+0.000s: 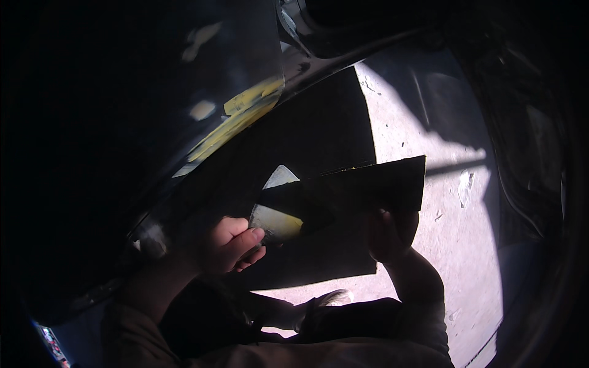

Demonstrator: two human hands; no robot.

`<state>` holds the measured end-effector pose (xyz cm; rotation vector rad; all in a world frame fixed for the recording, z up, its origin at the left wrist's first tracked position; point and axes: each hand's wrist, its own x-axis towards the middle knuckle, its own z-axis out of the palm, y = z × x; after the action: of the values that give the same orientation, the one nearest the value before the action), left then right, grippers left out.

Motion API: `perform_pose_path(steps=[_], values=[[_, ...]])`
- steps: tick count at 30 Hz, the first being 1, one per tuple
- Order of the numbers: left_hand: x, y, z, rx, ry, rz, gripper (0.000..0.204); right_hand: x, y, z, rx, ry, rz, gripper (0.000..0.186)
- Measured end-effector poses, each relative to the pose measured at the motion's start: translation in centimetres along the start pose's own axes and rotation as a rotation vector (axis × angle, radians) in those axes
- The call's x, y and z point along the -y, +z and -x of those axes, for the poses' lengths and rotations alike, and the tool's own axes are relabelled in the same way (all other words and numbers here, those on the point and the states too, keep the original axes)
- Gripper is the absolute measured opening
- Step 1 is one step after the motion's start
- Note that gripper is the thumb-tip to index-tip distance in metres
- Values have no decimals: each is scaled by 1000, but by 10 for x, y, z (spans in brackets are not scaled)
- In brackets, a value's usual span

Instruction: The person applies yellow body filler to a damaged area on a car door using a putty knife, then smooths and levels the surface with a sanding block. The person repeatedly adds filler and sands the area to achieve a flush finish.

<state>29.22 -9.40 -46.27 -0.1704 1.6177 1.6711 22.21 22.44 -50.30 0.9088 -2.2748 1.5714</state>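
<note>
Left fingers [230, 229] curled, right fingers [384, 219] shadowed

A dark, smooth, yellow-smeared panel [208, 73] bars my left hand [236, 245] ahead and leftward; a dark, flat, rectangular board [362, 184] blocks the way across to my right hand [386, 236]. Rightward, I can pass above the pale, sunlit floor [448, 239].

And right now, no text, label, brand, number or sign can be read on anything in view.

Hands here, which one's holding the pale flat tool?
The left hand, its thumb against the pale flat tool; the right hand holds the dark board instead.
</note>
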Motion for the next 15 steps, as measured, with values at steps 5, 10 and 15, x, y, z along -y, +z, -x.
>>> perform_pose_path(steps=[5,10,15], values=[[-1,-1,1,-99,5,76,29,21,10,-27,123,-155,-130,43],[14,-15,9,-64,206,26,31,15,17,-33,365,-194,-36,62],[20,-13,14,-107,109,76,35,-2,24,-30,523,-102,-45,57]])
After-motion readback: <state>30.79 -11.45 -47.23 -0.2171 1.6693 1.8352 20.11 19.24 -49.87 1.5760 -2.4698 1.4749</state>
